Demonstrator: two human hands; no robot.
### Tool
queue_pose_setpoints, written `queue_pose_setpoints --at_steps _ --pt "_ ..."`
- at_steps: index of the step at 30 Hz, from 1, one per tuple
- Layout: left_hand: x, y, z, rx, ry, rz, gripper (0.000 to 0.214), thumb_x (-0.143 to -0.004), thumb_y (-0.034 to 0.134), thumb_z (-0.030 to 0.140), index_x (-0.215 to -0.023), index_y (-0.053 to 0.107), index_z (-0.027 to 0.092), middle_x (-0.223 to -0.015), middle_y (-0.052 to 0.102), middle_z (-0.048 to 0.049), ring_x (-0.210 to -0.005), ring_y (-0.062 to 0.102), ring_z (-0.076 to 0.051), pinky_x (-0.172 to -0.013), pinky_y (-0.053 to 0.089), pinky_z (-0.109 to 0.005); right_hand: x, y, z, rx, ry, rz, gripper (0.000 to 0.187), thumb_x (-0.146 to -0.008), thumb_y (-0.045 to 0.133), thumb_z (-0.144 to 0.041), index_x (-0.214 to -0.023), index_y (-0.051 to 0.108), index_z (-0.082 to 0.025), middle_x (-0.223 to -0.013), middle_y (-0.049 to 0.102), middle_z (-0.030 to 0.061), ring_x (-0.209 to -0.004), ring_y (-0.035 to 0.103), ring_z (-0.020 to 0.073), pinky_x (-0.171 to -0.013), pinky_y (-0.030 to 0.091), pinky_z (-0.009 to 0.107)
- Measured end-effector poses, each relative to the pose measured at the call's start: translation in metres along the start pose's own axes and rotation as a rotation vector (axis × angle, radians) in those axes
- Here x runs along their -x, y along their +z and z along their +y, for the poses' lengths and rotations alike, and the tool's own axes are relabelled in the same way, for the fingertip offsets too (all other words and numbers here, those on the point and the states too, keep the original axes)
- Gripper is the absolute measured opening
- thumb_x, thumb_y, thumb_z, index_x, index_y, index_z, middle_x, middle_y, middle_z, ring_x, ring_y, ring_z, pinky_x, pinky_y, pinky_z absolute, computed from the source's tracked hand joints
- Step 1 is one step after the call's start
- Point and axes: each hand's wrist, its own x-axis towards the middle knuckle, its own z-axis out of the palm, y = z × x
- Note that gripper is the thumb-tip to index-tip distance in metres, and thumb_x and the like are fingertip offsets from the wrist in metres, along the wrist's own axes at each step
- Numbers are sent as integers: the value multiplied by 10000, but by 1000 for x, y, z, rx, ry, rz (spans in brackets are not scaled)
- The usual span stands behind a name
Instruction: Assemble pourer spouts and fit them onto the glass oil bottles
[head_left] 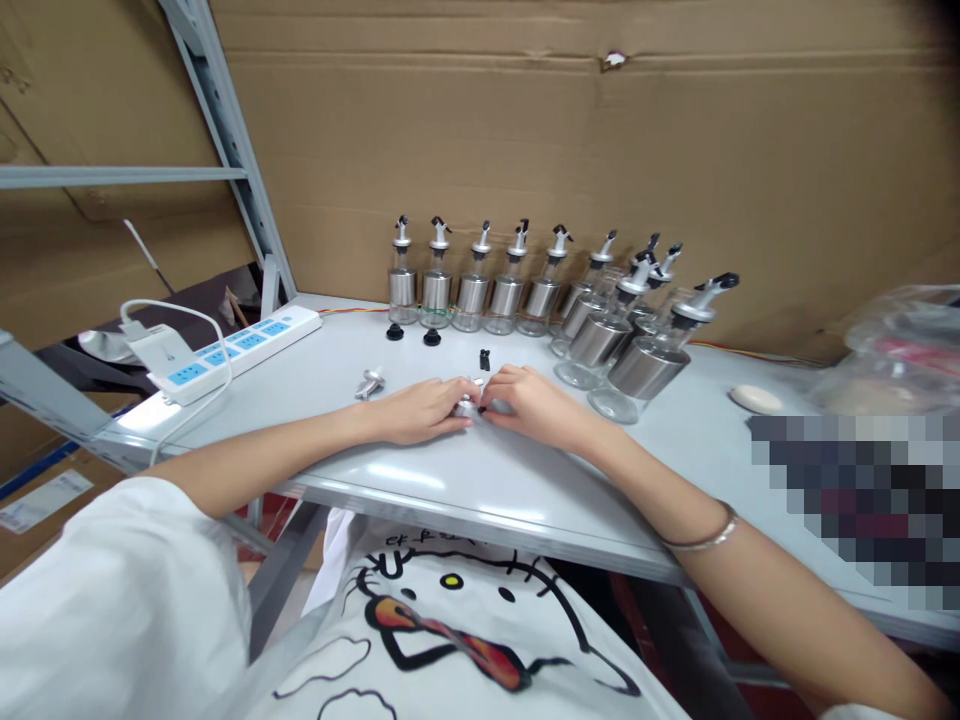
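My left hand (424,410) and my right hand (529,403) meet at the middle of the grey table (420,480), fingers pinched together on a small silver spout cap (466,404) with a black tip. A loose silver spout (369,383) lies left of my left hand. A small black piece (484,358) stands just beyond my hands, and two black stoppers (412,334) sit near the bottles. A row of several glass oil bottles with steel sleeves and pour spouts (510,290) lines the back of the table.
A white power strip with blue sockets (232,350) and a plugged charger lies at the left. Cardboard walls (600,150) stand behind the table. A pale oval object (756,399) and a plastic bag (900,350) are at the right. A metal shelf frame (225,130) rises at the left.
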Motion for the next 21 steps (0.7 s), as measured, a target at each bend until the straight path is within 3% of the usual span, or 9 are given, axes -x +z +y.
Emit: queue_pose_setpoints --at_steps 5,9,21 --pt "2 4 -4 52 77 64 171 -943 404 278 -1062 301 212 -1042 515 -81 -756 553 -149 -727 455 -305 1 -11 -4 -302 125 242 32 -756 629 -143 -766 639 -171 -785 708 19 -718 639 154 -694 456 269" --pt "2 5 -3 39 87 66 182 -947 387 299 -1059 266 223 -1020 504 -70 -720 539 -138 -715 460 -312 1 -17 -7 -367 172 382 69 -750 644 -194 -704 593 -182 -734 692 6 -676 626 148 -651 450 257" --pt "2 3 -2 48 130 58 211 -946 394 345 -1050 252 228 -991 517 -58 -701 525 -128 -713 455 -304 1 -12 -3 -362 86 362 79 -795 629 -238 -750 595 -183 -770 672 26 -732 615 162 -691 472 289"
